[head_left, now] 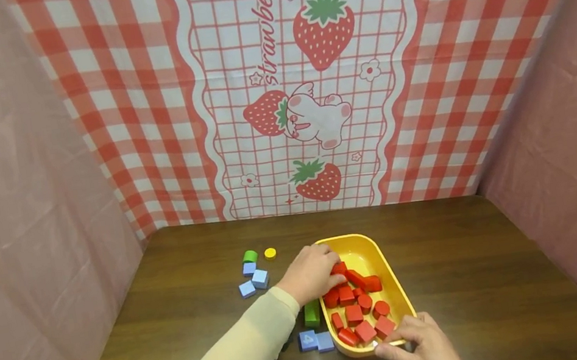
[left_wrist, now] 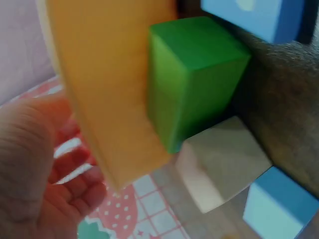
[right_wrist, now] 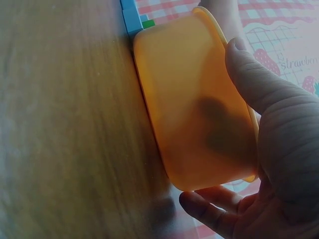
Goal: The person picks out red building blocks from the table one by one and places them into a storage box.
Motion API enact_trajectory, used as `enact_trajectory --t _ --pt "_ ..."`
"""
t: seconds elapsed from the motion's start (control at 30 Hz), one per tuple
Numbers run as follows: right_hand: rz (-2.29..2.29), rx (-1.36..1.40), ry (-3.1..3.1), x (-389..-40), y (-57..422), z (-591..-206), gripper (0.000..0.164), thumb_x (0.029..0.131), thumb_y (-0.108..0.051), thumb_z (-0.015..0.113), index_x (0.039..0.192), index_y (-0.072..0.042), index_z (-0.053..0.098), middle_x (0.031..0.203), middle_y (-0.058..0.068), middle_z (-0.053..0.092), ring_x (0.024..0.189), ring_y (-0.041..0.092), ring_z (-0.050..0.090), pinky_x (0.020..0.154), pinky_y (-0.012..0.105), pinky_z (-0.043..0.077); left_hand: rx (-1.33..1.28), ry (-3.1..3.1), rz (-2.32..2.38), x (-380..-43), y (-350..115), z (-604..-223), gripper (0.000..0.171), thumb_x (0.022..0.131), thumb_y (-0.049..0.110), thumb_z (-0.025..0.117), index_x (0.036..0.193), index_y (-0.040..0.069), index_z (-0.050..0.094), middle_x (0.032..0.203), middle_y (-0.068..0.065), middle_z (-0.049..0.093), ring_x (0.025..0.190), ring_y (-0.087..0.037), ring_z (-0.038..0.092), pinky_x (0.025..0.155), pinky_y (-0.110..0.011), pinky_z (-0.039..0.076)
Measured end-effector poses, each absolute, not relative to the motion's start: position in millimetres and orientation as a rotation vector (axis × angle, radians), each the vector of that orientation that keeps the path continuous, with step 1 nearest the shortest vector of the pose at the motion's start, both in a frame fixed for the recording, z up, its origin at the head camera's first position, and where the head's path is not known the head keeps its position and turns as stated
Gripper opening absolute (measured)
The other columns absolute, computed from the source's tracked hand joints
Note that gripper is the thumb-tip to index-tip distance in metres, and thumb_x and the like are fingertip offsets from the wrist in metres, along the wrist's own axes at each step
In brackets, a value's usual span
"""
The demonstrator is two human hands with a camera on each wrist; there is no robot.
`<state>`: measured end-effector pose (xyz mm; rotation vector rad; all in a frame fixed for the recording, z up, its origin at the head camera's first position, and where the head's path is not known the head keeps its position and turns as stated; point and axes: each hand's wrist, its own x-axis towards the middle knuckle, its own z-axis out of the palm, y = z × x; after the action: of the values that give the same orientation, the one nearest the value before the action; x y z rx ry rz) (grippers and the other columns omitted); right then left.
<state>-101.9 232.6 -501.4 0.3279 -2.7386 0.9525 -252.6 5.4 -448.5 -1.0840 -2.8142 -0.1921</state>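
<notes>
A yellow plastic container (head_left: 400,287) stands on the table, with several red blocks (head_left: 354,315) inside it, cubes and cylinders among them. My left hand (head_left: 312,272) reaches over its left wall, fingers and thumb curled about a red block (head_left: 338,269). In the left wrist view, the container's wall (left_wrist: 109,89) hides part of that hand (left_wrist: 30,159), and red shows by the fingers. With my right hand (head_left: 421,343) I grip the container's near right corner. The right wrist view shows that thumb along the rim and the fingers at the container's (right_wrist: 194,114) outer side.
Left of the container lie a green block (head_left: 311,314) and blue blocks (head_left: 308,341). Farther back are light-blue blocks (head_left: 260,278), a green piece (head_left: 250,257) and a yellow disc (head_left: 270,254). A plain wooden block (left_wrist: 224,159) shows in the left wrist view. Checked cloth (head_left: 155,100) hangs behind the table.
</notes>
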Motion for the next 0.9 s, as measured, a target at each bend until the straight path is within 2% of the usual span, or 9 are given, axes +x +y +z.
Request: enact_trajectory --t 0.13,0.3,0.47,0.57,0.63,0.7,0.8,0.9 --pt "0.951 0.343 -2.725 -103 231 -502 0.015 0.069 -0.052 0.084 0.071 -0.042 0.073 0.066 -0.026 0.052 0.073 0.008 0.04 0.062 0.025 0.032 -1.06 -2.834 -0.019 -252 5 -456 0.043 0.089 0.057 0.065 0.102 0.017 0.073 0.104 0.001 0.065 0.093 -0.018 0.05 0.088 -0.034 0.045" --pt "0.926 0.387 -2.681 -102 230 -501 0.015 0.069 -0.05 0.085 0.07 -0.044 0.071 0.065 -0.027 0.05 0.072 0.007 0.039 0.061 0.025 0.031 -1.018 -2.803 -0.196 -251 -11 -449 0.046 0.092 0.054 0.062 0.117 0.016 0.069 0.117 -0.001 0.064 0.108 -0.019 0.049 0.102 -0.039 0.041" --pt "0.892 0.418 -2.678 -103 229 -501 0.015 0.07 -0.049 0.085 0.07 -0.044 0.071 0.067 -0.027 0.051 0.073 0.006 0.041 0.062 0.026 0.034 -0.898 -2.764 -0.31 -248 -57 -439 0.044 0.095 0.05 0.06 0.121 0.015 0.067 0.125 -0.003 0.061 0.119 -0.021 0.045 0.106 -0.044 0.036" --pt "0.867 0.45 -2.706 -102 229 -498 0.015 0.072 -0.051 0.083 0.074 -0.041 0.072 0.076 -0.026 0.057 0.077 0.006 0.048 0.067 0.029 0.041 -0.783 -2.743 -0.363 -245 -97 -442 0.043 0.094 0.048 0.063 0.118 0.013 0.068 0.125 -0.005 0.061 0.12 -0.023 0.045 0.106 -0.047 0.036" --pt "0.879 0.459 -2.72 -100 231 -494 0.016 0.074 -0.05 0.082 0.079 -0.037 0.075 0.085 -0.023 0.064 0.084 0.006 0.055 0.072 0.035 0.048 -0.702 -2.741 -0.411 -242 -127 -445 0.043 0.093 0.046 0.066 0.117 0.01 0.068 0.124 -0.007 0.061 0.12 -0.025 0.045 0.105 -0.05 0.036" --pt "0.894 0.474 -2.697 -99 235 -489 0.02 0.074 -0.046 0.083 0.086 -0.031 0.077 0.097 -0.015 0.069 0.095 0.013 0.059 0.079 0.046 0.052 -0.621 -2.743 -0.478 -236 -156 -447 0.043 0.092 0.043 0.068 0.117 0.007 0.068 0.123 -0.01 0.061 0.12 -0.028 0.045 0.104 -0.053 0.036" --pt "0.899 0.492 -2.608 -100 250 -479 0.029 0.072 -0.034 0.088 0.096 -0.021 0.078 0.107 -0.001 0.071 0.108 0.029 0.056 0.082 0.062 0.048 -0.515 -2.738 -0.55 -226 -194 -451 0.047 0.091 0.041 0.07 0.12 0.003 0.065 0.124 -0.014 0.06 0.12 -0.032 0.044 0.102 -0.058 0.036" --pt "0.851 0.483 -2.542 -107 275 -468 0.042 0.071 -0.026 0.089 0.107 -0.011 0.074 0.111 0.01 0.068 0.113 0.041 0.05 0.085 0.068 0.041 -0.448 -2.739 -0.589 -214 -222 -455 0.055 0.092 0.044 0.068 0.125 0.001 0.061 0.128 -0.019 0.057 0.122 -0.036 0.042 0.101 -0.062 0.034"
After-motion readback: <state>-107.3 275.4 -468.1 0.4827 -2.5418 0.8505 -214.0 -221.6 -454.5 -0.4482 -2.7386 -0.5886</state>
